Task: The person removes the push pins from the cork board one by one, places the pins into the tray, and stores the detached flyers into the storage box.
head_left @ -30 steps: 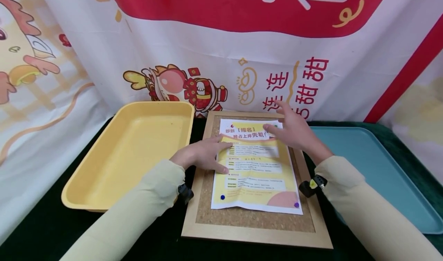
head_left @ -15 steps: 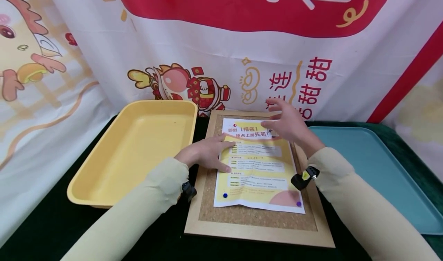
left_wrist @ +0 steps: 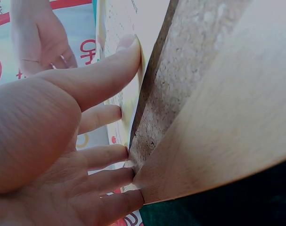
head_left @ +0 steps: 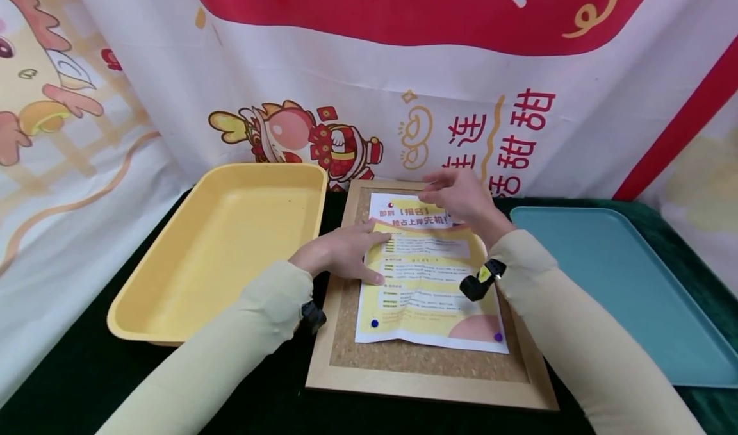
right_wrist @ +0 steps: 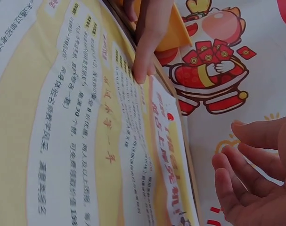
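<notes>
The flyer [head_left: 429, 271] lies flat on the cork board [head_left: 429, 358], its long axis running away from the person, headline end toward the banner [head_left: 369, 89] and the two pinned corners nearest the body, a blue pin [head_left: 374, 323] at one and a purple pin [head_left: 498, 337] at the other. The left hand [head_left: 340, 255] rests on the sheet's left edge with straight, spread fingers [left_wrist: 110, 66] pressing paper onto cork. The right hand [head_left: 458, 198] hovers over the headline end, fingers [right_wrist: 237, 181] loosely bent and holding nothing. The head view alone shows the yellow tray [head_left: 225, 249] left of the board and the teal tray [head_left: 611, 287] right of it on the dark green surface [head_left: 86, 377]. The left wrist view shows fingertips meeting the board's wooden frame [left_wrist: 227, 122]; the right wrist view shows the paper rippling near the left forefinger.
</notes>
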The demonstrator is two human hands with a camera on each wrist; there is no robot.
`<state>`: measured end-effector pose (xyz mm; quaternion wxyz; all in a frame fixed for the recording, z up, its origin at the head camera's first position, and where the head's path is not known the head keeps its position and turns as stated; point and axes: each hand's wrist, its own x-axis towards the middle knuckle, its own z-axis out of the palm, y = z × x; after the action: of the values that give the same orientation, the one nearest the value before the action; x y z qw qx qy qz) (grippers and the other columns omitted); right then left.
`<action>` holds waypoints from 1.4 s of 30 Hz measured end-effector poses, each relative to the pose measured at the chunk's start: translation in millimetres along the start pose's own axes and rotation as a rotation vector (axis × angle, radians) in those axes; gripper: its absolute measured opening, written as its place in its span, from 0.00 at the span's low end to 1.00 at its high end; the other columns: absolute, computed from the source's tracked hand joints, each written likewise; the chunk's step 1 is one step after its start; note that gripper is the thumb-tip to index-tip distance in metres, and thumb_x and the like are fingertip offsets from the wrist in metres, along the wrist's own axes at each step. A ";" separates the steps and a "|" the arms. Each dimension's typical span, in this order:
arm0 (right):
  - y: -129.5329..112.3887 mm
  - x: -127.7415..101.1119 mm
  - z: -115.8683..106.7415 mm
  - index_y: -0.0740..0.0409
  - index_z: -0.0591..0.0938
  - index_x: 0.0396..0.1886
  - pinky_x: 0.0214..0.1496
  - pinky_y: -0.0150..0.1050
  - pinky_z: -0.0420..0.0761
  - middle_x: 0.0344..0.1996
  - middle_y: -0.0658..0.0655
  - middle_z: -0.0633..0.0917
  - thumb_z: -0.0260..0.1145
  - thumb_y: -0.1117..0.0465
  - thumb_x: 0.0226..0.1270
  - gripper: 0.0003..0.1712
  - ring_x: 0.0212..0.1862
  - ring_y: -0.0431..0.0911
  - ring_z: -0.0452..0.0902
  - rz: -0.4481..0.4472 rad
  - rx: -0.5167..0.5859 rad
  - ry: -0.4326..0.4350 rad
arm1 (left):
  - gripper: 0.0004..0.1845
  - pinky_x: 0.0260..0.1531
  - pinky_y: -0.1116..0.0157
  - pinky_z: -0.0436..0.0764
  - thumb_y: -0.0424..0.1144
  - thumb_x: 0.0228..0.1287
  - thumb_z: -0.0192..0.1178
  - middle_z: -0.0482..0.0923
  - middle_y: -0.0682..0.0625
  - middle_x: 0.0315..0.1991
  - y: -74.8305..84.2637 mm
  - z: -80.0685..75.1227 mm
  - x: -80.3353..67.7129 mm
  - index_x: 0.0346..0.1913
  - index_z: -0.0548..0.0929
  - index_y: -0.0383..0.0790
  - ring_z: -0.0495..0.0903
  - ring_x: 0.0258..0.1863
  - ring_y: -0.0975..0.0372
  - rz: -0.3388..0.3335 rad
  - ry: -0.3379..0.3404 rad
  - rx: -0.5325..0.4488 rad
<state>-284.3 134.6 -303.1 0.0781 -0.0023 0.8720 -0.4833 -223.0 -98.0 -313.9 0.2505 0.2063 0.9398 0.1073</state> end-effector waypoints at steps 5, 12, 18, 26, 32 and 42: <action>3.1 8.9 10.7 0.50 0.83 0.68 0.71 0.52 0.75 0.56 0.56 0.88 0.72 0.58 0.75 0.24 0.61 0.52 0.81 0.058 -0.004 -0.011 | 0.47 0.86 0.46 0.50 0.60 0.70 0.68 0.42 0.45 0.89 0.0 -0.3 0.8 0.86 0.58 0.54 0.42 0.89 0.50 0.008 -0.002 0.008; 8.7 18.5 27.8 0.53 0.85 0.64 0.61 0.44 0.78 0.52 0.56 0.89 0.71 0.61 0.74 0.21 0.54 0.51 0.83 0.066 0.040 -0.072 | 0.48 0.87 0.46 0.48 0.60 0.70 0.68 0.40 0.45 0.89 -0.8 -0.1 1.6 0.86 0.58 0.55 0.41 0.89 0.50 0.002 -0.003 0.008; 13.4 24.8 41.5 0.55 0.86 0.62 0.60 0.43 0.78 0.51 0.56 0.89 0.72 0.63 0.73 0.19 0.52 0.50 0.84 0.045 0.033 -0.091 | 0.48 0.86 0.45 0.49 0.60 0.69 0.69 0.41 0.45 0.89 -2.0 1.5 3.5 0.86 0.59 0.54 0.42 0.89 0.50 0.003 0.007 0.008; 15.3 29.2 47.0 0.52 0.86 0.61 0.69 0.48 0.77 0.51 0.55 0.89 0.73 0.62 0.72 0.19 0.53 0.50 0.83 0.090 0.016 -0.100 | 0.48 0.86 0.45 0.49 0.60 0.69 0.69 0.41 0.45 0.89 -1.7 1.0 4.3 0.86 0.59 0.53 0.43 0.89 0.50 0.010 0.004 0.013; 15.2 34.3 48.2 0.51 0.88 0.57 0.70 0.49 0.76 0.54 0.54 0.87 0.73 0.59 0.72 0.16 0.56 0.51 0.81 0.075 -0.016 -0.112 | 0.48 0.86 0.46 0.49 0.59 0.69 0.69 0.41 0.44 0.89 -1.8 0.3 3.6 0.86 0.59 0.53 0.42 0.89 0.49 0.015 0.008 0.013; 14.9 39.9 55.2 0.51 0.91 0.48 0.63 0.44 0.77 0.53 0.53 0.87 0.74 0.58 0.72 0.09 0.55 0.49 0.80 0.067 -0.068 -0.059 | 0.48 0.86 0.45 0.49 0.59 0.69 0.70 0.42 0.44 0.89 -0.5 0.6 2.0 0.86 0.59 0.53 0.42 0.89 0.49 -0.001 0.009 0.014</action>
<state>-315.1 92.9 -349.8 0.1198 0.0100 0.8848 -0.4502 -224.5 -97.5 -315.4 0.2447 0.2072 0.9417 0.1017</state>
